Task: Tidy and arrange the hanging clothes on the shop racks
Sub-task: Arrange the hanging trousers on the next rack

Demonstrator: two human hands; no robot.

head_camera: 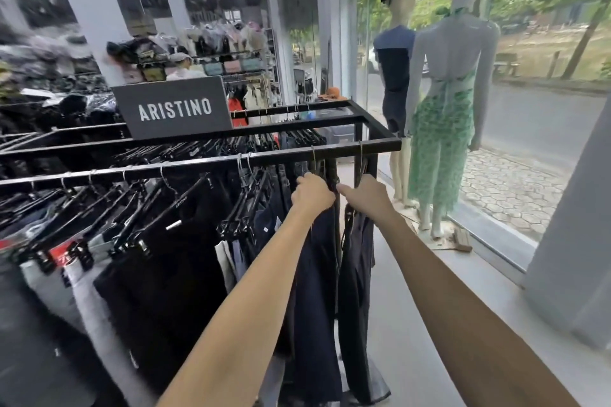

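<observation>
Both hands work at the far right end of the near rail (198, 164) of the black rack, where dark trousers hang on clip hangers. The left hand (312, 191) has its fingers curled round the top of the navy trousers (317, 274). Just beside it, the right hand (363, 198) grips the top of the end trousers (355, 290), thumb pointing left. The step looks like spacing these last two pairs. Next, each hanger likely needs sliding along the rail until the gaps match, hooks facing one way.
</observation>
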